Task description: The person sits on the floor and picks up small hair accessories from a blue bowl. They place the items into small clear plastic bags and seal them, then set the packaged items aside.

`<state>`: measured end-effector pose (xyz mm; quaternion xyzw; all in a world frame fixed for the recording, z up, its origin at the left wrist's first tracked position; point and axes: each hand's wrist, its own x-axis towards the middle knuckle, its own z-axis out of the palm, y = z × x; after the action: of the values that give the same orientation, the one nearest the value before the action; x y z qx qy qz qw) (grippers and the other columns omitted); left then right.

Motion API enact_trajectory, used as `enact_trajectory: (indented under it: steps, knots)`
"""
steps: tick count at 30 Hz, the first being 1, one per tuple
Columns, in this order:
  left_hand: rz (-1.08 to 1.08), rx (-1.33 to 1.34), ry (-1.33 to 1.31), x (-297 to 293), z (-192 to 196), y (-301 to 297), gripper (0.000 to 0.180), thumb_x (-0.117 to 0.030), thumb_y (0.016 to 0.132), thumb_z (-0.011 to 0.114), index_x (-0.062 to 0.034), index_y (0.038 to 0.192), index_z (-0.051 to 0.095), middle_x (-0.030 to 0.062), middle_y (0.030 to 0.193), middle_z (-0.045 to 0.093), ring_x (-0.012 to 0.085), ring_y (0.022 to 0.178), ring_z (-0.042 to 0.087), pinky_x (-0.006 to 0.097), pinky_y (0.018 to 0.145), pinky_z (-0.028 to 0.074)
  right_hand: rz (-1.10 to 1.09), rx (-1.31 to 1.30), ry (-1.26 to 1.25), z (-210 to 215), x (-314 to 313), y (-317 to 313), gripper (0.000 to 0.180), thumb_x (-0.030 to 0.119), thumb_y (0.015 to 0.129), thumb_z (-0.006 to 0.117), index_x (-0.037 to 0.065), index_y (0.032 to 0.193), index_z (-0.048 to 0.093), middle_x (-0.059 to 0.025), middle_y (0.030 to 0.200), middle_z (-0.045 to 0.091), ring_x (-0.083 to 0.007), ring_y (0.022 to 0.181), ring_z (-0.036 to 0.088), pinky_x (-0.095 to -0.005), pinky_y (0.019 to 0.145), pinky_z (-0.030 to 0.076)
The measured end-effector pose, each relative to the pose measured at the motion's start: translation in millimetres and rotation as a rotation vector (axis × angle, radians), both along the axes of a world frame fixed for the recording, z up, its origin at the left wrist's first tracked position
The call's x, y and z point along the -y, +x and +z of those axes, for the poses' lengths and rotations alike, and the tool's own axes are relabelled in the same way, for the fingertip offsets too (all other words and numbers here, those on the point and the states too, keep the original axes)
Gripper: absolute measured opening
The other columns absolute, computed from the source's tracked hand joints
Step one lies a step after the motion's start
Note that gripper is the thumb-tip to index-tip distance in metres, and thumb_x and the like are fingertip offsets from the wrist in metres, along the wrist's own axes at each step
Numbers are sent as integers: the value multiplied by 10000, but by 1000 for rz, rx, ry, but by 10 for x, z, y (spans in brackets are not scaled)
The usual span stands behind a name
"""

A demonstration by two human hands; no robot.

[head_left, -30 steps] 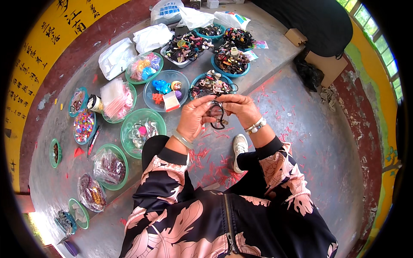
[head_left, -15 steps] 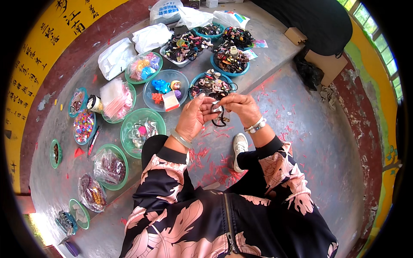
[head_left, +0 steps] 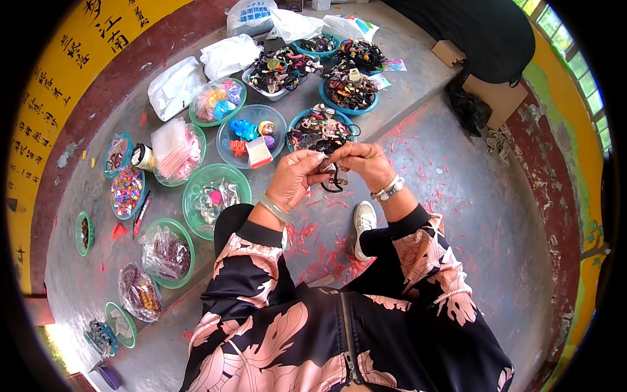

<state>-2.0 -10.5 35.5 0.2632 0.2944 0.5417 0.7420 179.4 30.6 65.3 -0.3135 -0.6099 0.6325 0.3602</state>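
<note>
Held black cord [head_left: 334, 190], basin [head_left: 298, 117] of hair ties [head_left: 320, 134], bowl [head_left: 136, 212] of colourful pieces [head_left: 127, 188]

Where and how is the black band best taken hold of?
Likely the black band is best pinched at its near curve, from the near side: that part loops free, while the left hand and right hand crowd its far end.

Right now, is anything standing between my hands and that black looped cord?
Nothing visible: the black looped cord hangs where your left hand and right hand meet. The pile of hair accessories lies beyond them, not between.
</note>
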Motion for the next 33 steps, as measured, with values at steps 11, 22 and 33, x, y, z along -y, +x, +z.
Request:
enact_trajectory:
  steps: [11, 22, 33]
  knots:
    - [142, -117, 61, 21, 21, 30, 168, -144, 867, 538, 11, 916, 581, 104, 842, 629, 192, 755, 636, 258, 641, 548, -65, -7, -71, 0, -42, 25, 196, 70, 825, 532, 11, 988, 624, -23, 823, 612, -109, 719, 546, -243, 645, 437]
    - [226, -378, 212, 64, 81, 120, 207, -158, 879, 528, 29, 940, 592, 86, 876, 625, 149, 791, 624, 245, 644, 537, -137, -47, -129, -108, -29, -92, 171, 53, 732, 687, 12, 882, 613, 7, 811, 602, -75, 745, 539, -212, 669, 439]
    - [217, -361, 258, 67, 60, 141, 240, -198, 894, 503, 22, 931, 591, 99, 852, 629, 167, 769, 629, 262, 618, 539, -206, 4, -144, -3, -7, -63, 99, 70, 737, 679, 0, 803, 657, -29, 734, 634, -101, 677, 565, -239, 658, 443]
